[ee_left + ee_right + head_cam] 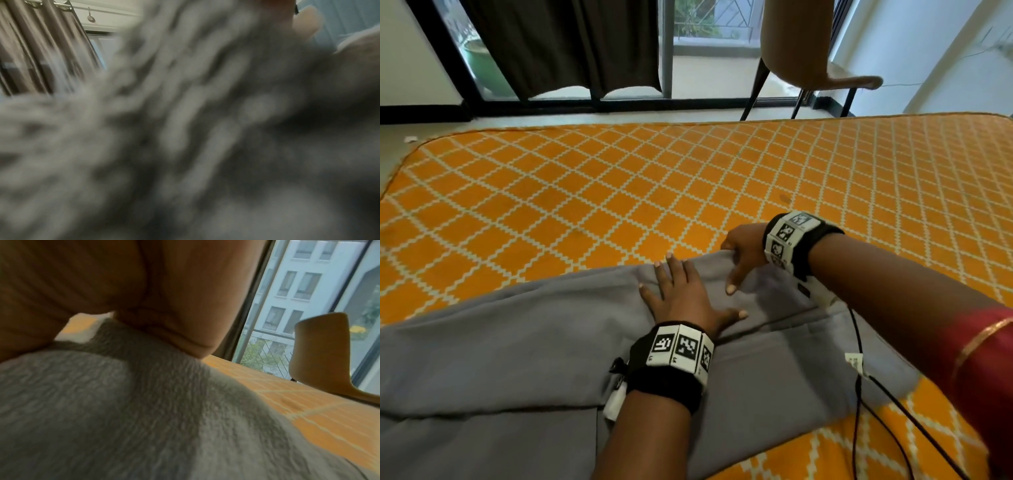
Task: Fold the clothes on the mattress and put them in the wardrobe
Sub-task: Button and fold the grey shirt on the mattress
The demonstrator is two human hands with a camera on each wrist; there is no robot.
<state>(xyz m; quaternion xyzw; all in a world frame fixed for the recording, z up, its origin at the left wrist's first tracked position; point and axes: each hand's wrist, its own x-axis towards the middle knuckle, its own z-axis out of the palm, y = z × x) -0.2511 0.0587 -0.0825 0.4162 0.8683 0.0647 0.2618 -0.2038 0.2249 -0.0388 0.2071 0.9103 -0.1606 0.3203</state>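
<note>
Mostly a flattening-and-aligning moment, by the look of it. Grey garment [524, 346] lies spread across the near part of the orange lattice-patterned mattress [619, 192], thick fleecy fabric, a folded layer already lying over the lower one with a seam edge running between them. Left hand [681, 294] lies flat on the cloth, fingers straight and spread, holding nothing; likely it pins the layer so it will not creep while the other side is adjusted. Right hand [741, 258] sits at the far edge of the garment, thumb on top of the cloth and fingers curled over the edge, pinching it; probably to square that edge. Right wrist view confirms the skin pressed down into the grey pile, with mattress beyond. Left wrist view is nearly all blurred grey fabric, so no finger detail there. Tan chair [808, 58] stands beyond the mattress by the window; dark curtain [565, 44] hangs to its left. Wardrobe not in view. Folding looks partway; stowing not yet begun.
</note>
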